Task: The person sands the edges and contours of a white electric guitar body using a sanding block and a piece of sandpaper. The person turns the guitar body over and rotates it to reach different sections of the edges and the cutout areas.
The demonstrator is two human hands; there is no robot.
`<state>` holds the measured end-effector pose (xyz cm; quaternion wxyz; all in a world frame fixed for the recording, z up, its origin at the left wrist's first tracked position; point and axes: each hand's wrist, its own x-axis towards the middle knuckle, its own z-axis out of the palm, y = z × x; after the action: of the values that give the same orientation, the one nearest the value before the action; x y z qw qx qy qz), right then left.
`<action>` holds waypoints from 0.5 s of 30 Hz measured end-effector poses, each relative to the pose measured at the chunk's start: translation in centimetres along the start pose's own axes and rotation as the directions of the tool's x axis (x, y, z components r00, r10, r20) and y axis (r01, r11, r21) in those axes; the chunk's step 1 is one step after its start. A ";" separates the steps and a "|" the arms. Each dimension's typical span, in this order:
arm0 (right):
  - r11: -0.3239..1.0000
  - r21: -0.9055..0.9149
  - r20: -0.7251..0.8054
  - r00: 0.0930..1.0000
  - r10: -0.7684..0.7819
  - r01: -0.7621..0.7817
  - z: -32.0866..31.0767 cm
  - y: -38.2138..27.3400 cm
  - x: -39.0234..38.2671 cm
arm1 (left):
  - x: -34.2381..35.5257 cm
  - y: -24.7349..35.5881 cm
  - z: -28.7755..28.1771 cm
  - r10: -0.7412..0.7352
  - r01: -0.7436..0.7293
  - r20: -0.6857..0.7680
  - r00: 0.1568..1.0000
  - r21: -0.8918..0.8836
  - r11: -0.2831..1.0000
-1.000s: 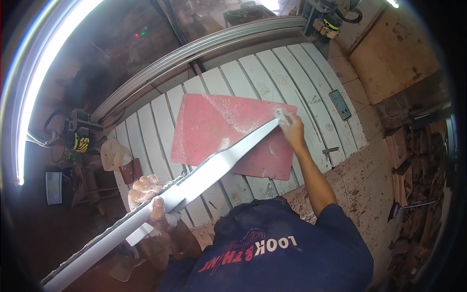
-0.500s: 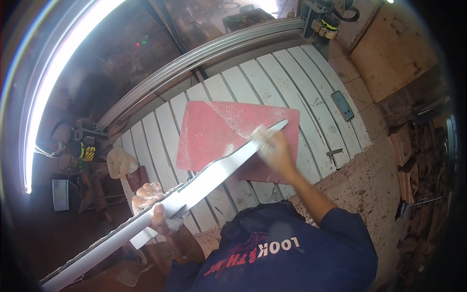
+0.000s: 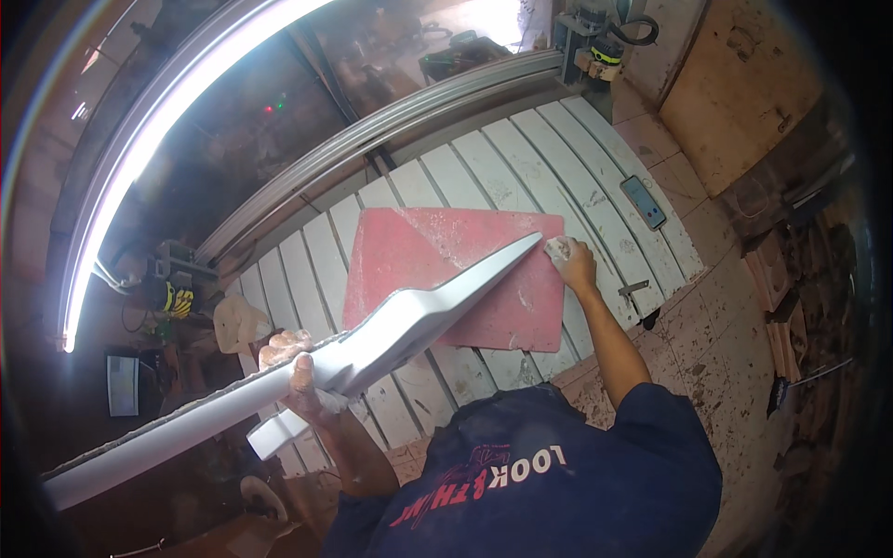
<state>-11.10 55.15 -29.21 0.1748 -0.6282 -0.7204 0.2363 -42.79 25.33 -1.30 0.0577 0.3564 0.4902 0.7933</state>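
1. Left hand (image 3: 299, 377) is closed round the long white piece (image 3: 395, 330), my thumb on the near side and whitened fingers over its rough, dark-edged far side.
2. With my right hand (image 3: 577, 265) I grip a small pale pad (image 3: 559, 248), just beside the piece's pointed tip.
3. I have the piece slanting from the lower left up to the right, its tip over the red board (image 3: 395, 246); I cannot tell whether they touch.
4. Below my left hand a short white end (image 3: 277, 433) sticks out; whether it is part of the same piece, I can't tell.
5. The dusty red board lies flat on the white slatted surface (image 3: 477, 156) in front of me.
6. Toward the surface's right side lie a phone (image 3: 643, 203) and, nearer me, a small metal strip (image 3: 633, 288); a light-coloured cap (image 3: 240, 324) is at its left.
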 end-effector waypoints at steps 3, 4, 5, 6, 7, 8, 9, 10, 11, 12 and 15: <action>0.997 -0.054 -0.002 0.998 -0.064 0.064 0.4 -0.5 -2.4 | -0.1 0.2 -0.1 0.034 -0.040 -0.072 0.997 -0.081 0.996; 0.982 -0.129 -0.044 0.989 -0.142 0.135 0.6 -1.2 -2.9 | -0.1 0.2 -0.7 0.032 -0.036 -0.057 0.998 -0.080 0.996; 0.982 -0.131 -0.041 0.989 -0.140 0.134 0.5 -1.8 -3.2 | -0.3 0.3 -0.7 0.027 -0.032 -0.057 0.998 -0.079 0.996; 0.950 -0.098 -0.042 0.953 -0.301 0.296 0.5 -2.6 -3.3 | -0.4 0.3 -0.6 0.025 -0.030 -0.063 0.998 -0.089 0.996; 0.890 -0.062 -0.047 0.889 -0.455 0.452 0.6 -3.7 -3.7 | -0.4 0.3 -0.6 0.024 -0.031 -0.070 0.997 -0.095 0.995; 0.857 -0.036 -0.053 0.856 -0.515 0.514 0.5 -5.9 -4.6 | -0.5 0.3 -0.7 0.023 -0.030 -0.068 0.997 -0.104 0.994; 0.832 0.023 -0.060 0.832 -0.552 0.554 0.9 -7.4 -5.4 | -0.5 0.3 -0.6 0.024 -0.031 -0.069 0.997 -0.107 0.994; 0.801 0.084 -0.068 0.806 -0.589 0.592 1.4 -9.0 -6.6 | -0.6 0.3 -0.4 0.031 -0.037 -0.073 0.997 -0.083 0.996; 0.736 0.139 -0.040 0.746 -0.665 0.663 1.0 -11.7 -8.6 | -0.7 0.3 -0.4 0.037 -0.041 -0.080 0.996 -0.056 0.998; 0.661 0.195 -0.016 0.676 -0.737 0.725 -0.5 -14.8 -11.0 | -0.8 0.5 -0.1 0.058 -0.062 -0.099 0.993 -0.035 0.997; 0.551 0.426 0.047 0.591 -0.805 0.718 -7.3 -21.5 -16.7 | -1.0 0.7 0.1 0.052 -0.052 -0.063 0.997 -0.004 0.999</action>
<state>-22.26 37.39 -10.33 0.2857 -0.1735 -0.8800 0.3376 -41.78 24.64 -1.24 0.0227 0.3439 0.4799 0.8068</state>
